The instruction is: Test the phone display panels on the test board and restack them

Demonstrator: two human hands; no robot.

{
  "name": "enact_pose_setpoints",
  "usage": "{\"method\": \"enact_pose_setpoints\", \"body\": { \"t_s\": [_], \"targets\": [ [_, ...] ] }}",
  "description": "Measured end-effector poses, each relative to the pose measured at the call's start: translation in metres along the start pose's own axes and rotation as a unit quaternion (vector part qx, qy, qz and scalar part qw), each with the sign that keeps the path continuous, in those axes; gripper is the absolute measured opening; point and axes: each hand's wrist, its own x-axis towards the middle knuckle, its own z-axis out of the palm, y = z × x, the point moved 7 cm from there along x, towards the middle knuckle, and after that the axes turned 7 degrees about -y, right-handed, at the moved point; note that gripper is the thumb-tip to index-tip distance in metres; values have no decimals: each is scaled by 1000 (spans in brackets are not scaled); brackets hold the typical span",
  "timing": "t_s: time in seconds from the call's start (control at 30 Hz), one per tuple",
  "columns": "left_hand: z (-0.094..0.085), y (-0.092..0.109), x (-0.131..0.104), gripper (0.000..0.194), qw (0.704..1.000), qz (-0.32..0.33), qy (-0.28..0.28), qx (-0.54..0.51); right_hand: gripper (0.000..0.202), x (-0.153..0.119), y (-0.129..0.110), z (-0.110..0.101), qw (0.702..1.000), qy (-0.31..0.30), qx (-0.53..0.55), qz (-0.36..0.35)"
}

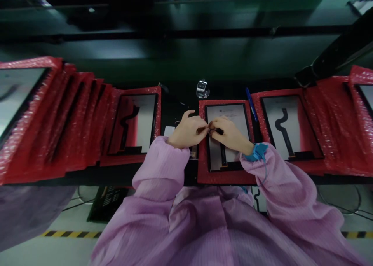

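Note:
In front of me a display panel point(233, 114) with a pale back and dark edges lies on a red bubble-wrap bag point(227, 177). A black flex cable point(223, 154) runs up from its lower edge. My left hand point(190, 129) and my right hand point(225, 133) meet over the panel's left part, thumbs and forefingers pinched together almost tip to tip. Whatever sits between the fingertips is too small and covered to name; it may be the end of the cable. Around my right wrist is a blue strap point(258, 152) with a cord.
Similar panels on red bags lie to the left point(145, 118) and right point(287, 128), beside overlapping rows of red bags point(78, 122). A metal tally counter point(202, 88) stands behind my hands. A blue pen point(251, 104) rests right of the middle panel. A black arm point(335, 52) reaches in at upper right.

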Motion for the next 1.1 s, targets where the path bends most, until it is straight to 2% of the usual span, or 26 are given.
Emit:
{"method": "enact_pose_setpoints", "body": {
  "t_s": [0.2, 0.33, 0.37, 0.4, 0.43, 0.5, 0.53, 0.57, 0.6, 0.63, 0.7, 0.73, 0.8, 0.9, 1.0, 1.1],
  "targets": [
    [1, -1, 0, 23, 1000, 1, 4, -6, 15, 1, 0, 3, 1000, -18, -2, -14],
    [-4, -7, -1, 24, 999, 5, 25, -29, 23, -1, 0, -1, 998, -64, 25, -12],
    [-10, -10, -3, 25, 997, -4, 61, -40, 26, -2, 2, -4, 996, -72, 52, -5],
    [-19, -13, -8, 26, 991, -22, 120, -53, 29, -3, 6, -9, 994, -71, 82, 7],
    [-30, -16, -17, 26, 976, -48, 203, -64, 33, -4, 11, -15, 992, -54, 107, 23],
    [-46, -15, -45, 31, 917, -105, 377, -72, 36, -6, 26, -32, 992, 21, 107, 58],
    [-46, -8, -59, 38, 891, -118, 434, -62, 33, -7, 33, -41, 992, 69, 75, 76],
    [-42, 2, -69, 47, 881, -118, 456, -43, 29, -8, 41, -50, 988, 115, 27, 96],
    [-32, 17, -73, 57, 896, -92, 435, -8, 23, -9, 48, -56, 981, 150, -27, 120],
    [-16, 32, -71, 65, 927, -55, 371, 23, 20, -9, 55, -60, 971, 172, -76, 147],
    [24, 53, -68, 69, 973, -16, 222, 55, 22, -6, 68, -64, 952, 185, -141, 200],
    [43, 60, -67, 71, 985, 3, 163, 56, 23, -4, 74, -65, 945, 185, -156, 218],
    [70, 64, -69, 71, 994, 5, 101, 41, 19, 0, 83, -67, 942, 192, -152, 228],
    [85, 61, -70, 66, 995, -8, 92, 32, 12, 4, 90, -72, 948, 213, -110, 211],
    [85, 60, -72, 66, 994, -25, 101, 42, 14, 4, 89, -84, 956, 216, -76, 182],
    [81, 61, -77, 76, 989, -53, 133, 29, 15, -4, 76, -100, 966, 213, -32, 143]
  ]
}}
